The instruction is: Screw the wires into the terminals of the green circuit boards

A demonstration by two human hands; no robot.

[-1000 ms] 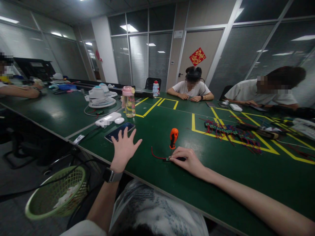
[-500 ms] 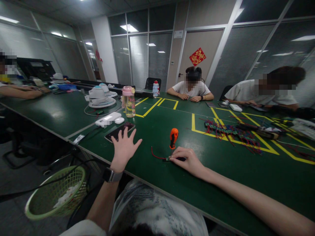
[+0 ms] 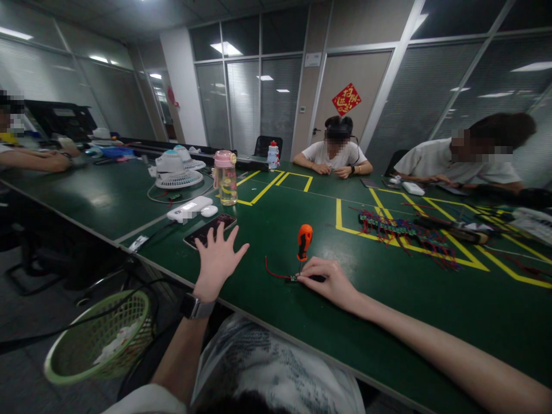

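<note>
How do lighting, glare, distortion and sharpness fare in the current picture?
Head view: dim overall, a soft sheen on the green table beyond the right hand; head view: bright lamp patches in the glass partitions; head view: the right forearm looks stretched, probably by a wide lens; head view: the circuit board by the right hand's fingers is too small and soft to read.

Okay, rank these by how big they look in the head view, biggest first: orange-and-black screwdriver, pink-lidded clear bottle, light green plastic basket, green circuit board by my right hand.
1. Light green plastic basket
2. Pink-lidded clear bottle
3. Orange-and-black screwdriver
4. Green circuit board, apparently partly hidden, but what shows is smallest
</note>
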